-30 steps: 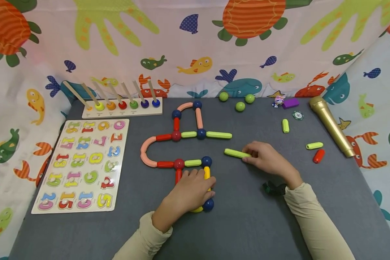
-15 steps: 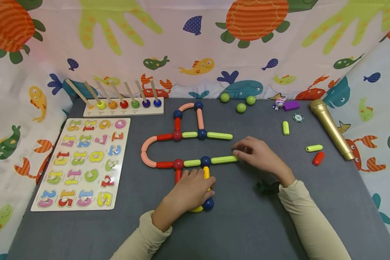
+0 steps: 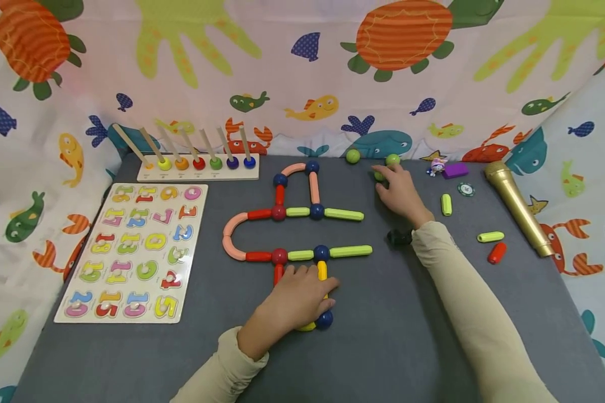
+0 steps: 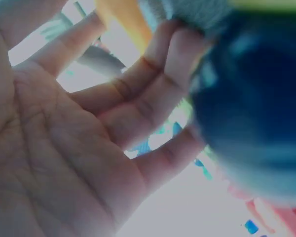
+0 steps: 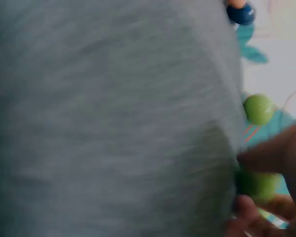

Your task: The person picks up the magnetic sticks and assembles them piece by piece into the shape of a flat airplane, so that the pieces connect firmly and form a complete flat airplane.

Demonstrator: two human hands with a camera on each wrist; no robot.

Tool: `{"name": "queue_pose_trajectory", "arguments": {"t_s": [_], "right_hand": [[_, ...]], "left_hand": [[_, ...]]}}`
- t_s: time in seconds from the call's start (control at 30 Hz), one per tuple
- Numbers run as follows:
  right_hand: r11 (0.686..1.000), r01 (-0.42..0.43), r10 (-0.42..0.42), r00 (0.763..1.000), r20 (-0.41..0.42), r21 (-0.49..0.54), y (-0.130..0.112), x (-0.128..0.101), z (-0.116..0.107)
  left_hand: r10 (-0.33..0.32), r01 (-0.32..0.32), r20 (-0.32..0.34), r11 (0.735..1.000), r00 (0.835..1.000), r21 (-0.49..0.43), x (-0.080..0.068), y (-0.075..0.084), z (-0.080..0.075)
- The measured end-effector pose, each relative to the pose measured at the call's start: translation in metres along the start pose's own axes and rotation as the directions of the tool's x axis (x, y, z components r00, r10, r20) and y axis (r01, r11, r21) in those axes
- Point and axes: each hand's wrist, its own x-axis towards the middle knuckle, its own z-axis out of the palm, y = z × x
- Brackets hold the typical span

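A green ball point(image 3: 380, 175) at the far edge of the grey surface point(image 3: 383, 336) is pinched by the right hand point(image 3: 398, 190) — a pick-up, seemingly. The left hand point(image 3: 294, 299) is laid flat, fingers relaxed, on the stick-and-ball figure point(image 3: 302, 254). Next, a clean lift is called for.

A: What carries my things?
B: My grey table point(image 3: 383, 336).
A: And lying on it?
B: Rod-and-ball figure point(image 3: 292, 212), number puzzle point(image 3: 136, 246), peg board point(image 3: 201, 170), green balls point(image 3: 353, 156), loose rods point(image 3: 490, 237), gold microphone point(image 3: 516, 207).
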Motion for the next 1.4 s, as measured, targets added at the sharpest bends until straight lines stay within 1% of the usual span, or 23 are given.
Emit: {"name": "queue_pose_trajectory", "arguments": {"t_s": [0.03,0.1,0.17,0.23,0.3,0.33,0.43,0.5,0.6,0.67,0.73,0.9,1.0,1.1,1.2,1.27,1.33,1.4], "right_hand": [[1.0,-0.014,0.015,1.0,-0.021,0.009,0.004,-0.003,0.002],[0.998,-0.049,0.051,0.997,-0.05,0.044,0.01,-0.014,0.003],[0.995,-0.074,0.077,0.996,-0.048,0.071,0.011,-0.027,0.001],[0.993,-0.077,0.077,0.997,0.0,0.087,0.009,-0.041,-0.001],[0.992,-0.061,0.054,0.997,0.062,0.107,0.004,-0.051,-0.002],[0.992,-0.049,0.039,0.995,0.091,0.114,0.002,-0.056,-0.002],[0.989,-0.019,-0.002,0.989,0.149,0.144,-0.007,-0.064,0.004],[0.986,-0.013,-0.015,0.986,0.166,0.166,-0.012,-0.067,0.009],[0.979,-0.016,-0.021,0.983,0.182,0.203,-0.02,-0.07,0.016],[0.974,-0.018,-0.024,0.983,0.184,0.225,-0.025,-0.071,0.021],[0.97,-0.018,-0.027,0.982,0.186,0.24,-0.028,-0.072,0.023],[0.964,-0.038,-0.009,0.984,0.176,0.263,-0.029,-0.074,0.018],[0.958,-0.052,0.0,0.984,0.18,0.283,-0.027,-0.073,0.015],[0.948,-0.057,-0.005,0.981,0.194,0.313,-0.026,-0.072,0.014],[0.932,-0.082,0.008,0.978,0.206,0.354,-0.024,-0.072,0.014],[0.918,-0.102,0.023,0.978,0.205,0.383,-0.023,-0.074,0.014],[0.899,-0.121,0.038,0.979,0.201,0.421,-0.022,-0.075,0.014],[0.883,-0.125,0.04,0.98,0.193,0.453,-0.021,-0.077,0.012]], "left_hand": [[0.001,-0.001,-0.006,1.0,1.0,-0.003,0.001,0.001,-0.002],[0.004,-0.004,-0.04,1.0,0.999,-0.009,0.003,0.002,-0.007],[0.012,-0.011,-0.087,1.0,0.996,0.003,0.006,0.001,-0.015],[0.009,-0.007,-0.122,1.0,0.993,0.018,0.013,-0.001,-0.023],[0.005,0.001,-0.144,0.999,0.99,0.042,0.026,-0.005,-0.031],[-0.001,0.008,-0.142,0.999,0.99,0.051,0.034,-0.007,-0.035],[-0.022,0.032,-0.107,0.996,0.994,0.087,0.063,-0.017,-0.042],[-0.037,0.043,-0.051,0.994,0.998,0.105,0.08,-0.022,-0.043],[-0.065,0.061,0.041,0.994,0.997,0.093,0.096,-0.027,-0.042],[-0.075,0.07,0.072,0.995,0.995,0.072,0.099,-0.029,-0.041],[-0.076,0.072,0.073,0.996,0.994,0.056,0.099,-0.029,-0.039],[-0.027,0.027,0.003,0.999,1.0,0.026,0.092,-0.021,-0.039],[-0.006,0.006,-0.008,1.0,1.0,0.013,0.094,-0.019,-0.04],[-0.023,0.023,0.003,1.0,1.0,0.021,0.101,-0.02,-0.041],[-0.058,0.057,0.016,0.997,0.998,0.043,0.109,-0.023,-0.041],[-0.073,0.072,0.026,0.996,0.997,0.048,0.112,-0.024,-0.041],[-0.074,0.072,0.029,0.996,0.997,0.054,0.113,-0.025,-0.041],[-0.061,0.06,0.019,0.997,0.998,0.049,0.113,-0.026,-0.042]]}}
